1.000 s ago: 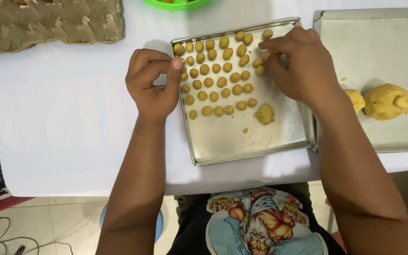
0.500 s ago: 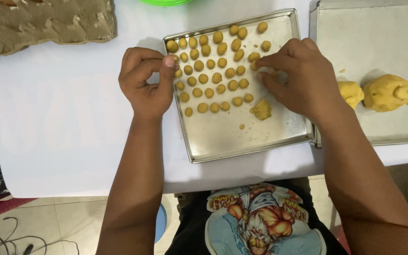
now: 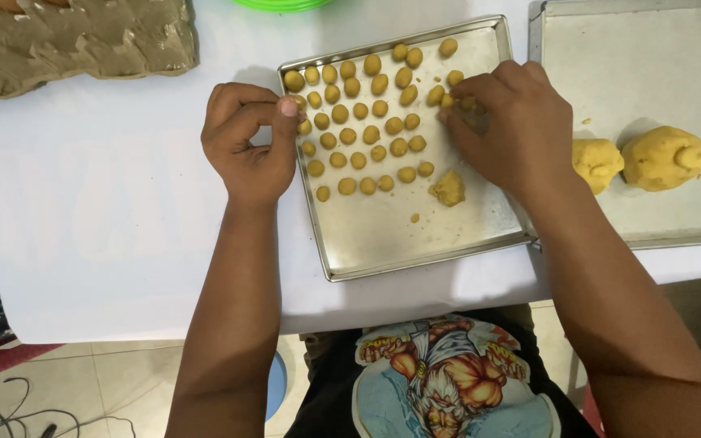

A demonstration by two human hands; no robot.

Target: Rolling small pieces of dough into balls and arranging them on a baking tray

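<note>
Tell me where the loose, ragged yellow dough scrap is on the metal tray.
The ragged yellow dough scrap lies on the square metal baking tray, just right of the rows of small dough balls and below the right hand.

No pkgs, labels, signs or screens visible.

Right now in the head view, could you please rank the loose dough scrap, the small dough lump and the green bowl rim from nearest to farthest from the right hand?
From the right hand:
1. Loose dough scrap, on the near tray just below the fingers.
2. Small dough lump, on the right-hand tray.
3. Green bowl rim, at the top edge, far left.
</note>
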